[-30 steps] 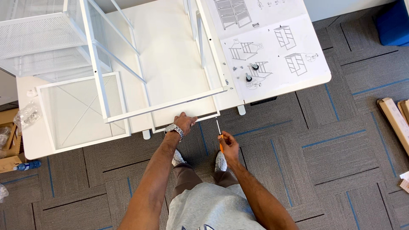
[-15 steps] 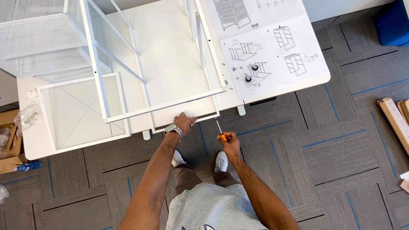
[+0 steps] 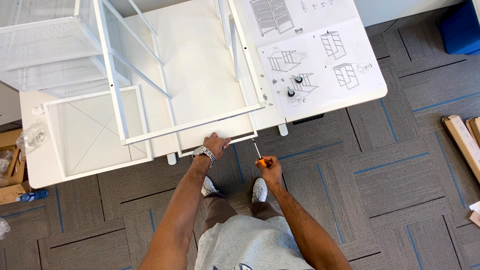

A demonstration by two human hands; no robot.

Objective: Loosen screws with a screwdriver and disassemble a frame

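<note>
table is carrying white metal frame, lying flat across its near edge | instruction sheet is lying far right | left hand is gripping frame's near rail, fingers curled over it | right hand is closing round orange-handled screwdriver, tip pointing toward frame's near right corner

The metal frame lies on the counter, with the instruction sheet to its right; 2 casters sit on that sheet.
</note>
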